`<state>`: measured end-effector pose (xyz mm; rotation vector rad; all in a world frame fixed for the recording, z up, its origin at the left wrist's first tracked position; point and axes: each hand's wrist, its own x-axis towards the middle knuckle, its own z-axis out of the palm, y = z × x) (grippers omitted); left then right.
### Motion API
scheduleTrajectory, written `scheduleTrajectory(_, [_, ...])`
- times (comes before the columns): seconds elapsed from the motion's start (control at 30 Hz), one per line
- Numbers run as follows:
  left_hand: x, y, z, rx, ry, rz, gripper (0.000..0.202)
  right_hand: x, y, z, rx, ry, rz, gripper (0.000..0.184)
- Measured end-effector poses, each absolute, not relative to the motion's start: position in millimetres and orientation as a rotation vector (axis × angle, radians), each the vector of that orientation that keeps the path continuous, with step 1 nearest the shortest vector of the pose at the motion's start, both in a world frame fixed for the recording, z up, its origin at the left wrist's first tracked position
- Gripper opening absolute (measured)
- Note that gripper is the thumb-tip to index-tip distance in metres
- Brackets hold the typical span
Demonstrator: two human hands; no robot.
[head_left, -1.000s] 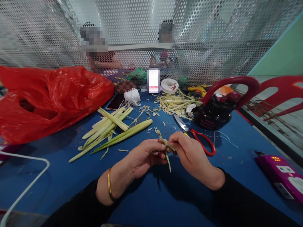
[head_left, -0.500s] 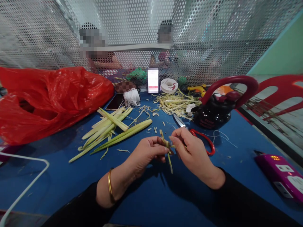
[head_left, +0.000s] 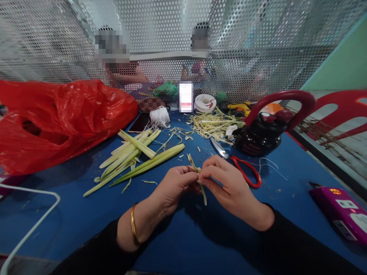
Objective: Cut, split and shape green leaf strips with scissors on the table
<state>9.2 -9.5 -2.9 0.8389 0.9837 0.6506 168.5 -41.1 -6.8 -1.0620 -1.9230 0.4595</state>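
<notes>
Between my two hands is a narrow, pale green-yellow plant strip, one end pointing up and the other hanging below the fingers. My left hand, with a gold bangle at the wrist, pinches it. My right hand is closed at the same spot, fingertips pressed against the strip, and hides part of it. Just beyond the right hand lie scissors with red handles. Long pale green stalks are piled on the blue table past my left hand.
A red plastic bag fills the left side. Further back are a phone, white string, a ribbon roll and plant scraps. A black pot and purple device stand right. People sit behind a perforated screen.
My right hand has moved slightly left, its fingertips now meeting those of my left hand on the strip. The strip's upper end has shifted a little left.
</notes>
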Motion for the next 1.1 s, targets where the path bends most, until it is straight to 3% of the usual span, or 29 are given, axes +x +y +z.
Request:
scheduleTrajectory(0.3, [8.1, -13.4, -3.8, 0.936, 0.850, 0.516, 0.014, 164.6, -34.1, -7.4, -1.361, -1.266, 1.119, 0.020])
scheduleTrajectory(0.47, [8.9, -13.6, -4.3, 0.961, 0.802, 0.582, 0.019, 161.8, -32.6, -8.0, -1.359, -1.152, 1.242, 0.025])
scheduleTrajectory(0.7, [11.3, -13.5, -4.6, 0.973, 0.741, 0.775, 0.021, 165.5, -31.2, -20.1, -1.464, -1.317, 1.128, 0.022])
scheduleTrajectory(0.9, [8.6, -10.7, -6.1, 1.002, 0.816, 0.800, 0.012, 171.0, -34.4, -22.2, -1.614, -1.751, 0.684, 0.021])
scheduleTrajectory(1.1, [7.0, -7.3, -12.2, 0.817, 0.927, 0.809, 0.017, 170.9, -38.1, -18.3, -1.433, -1.944, 0.512, 0.022])
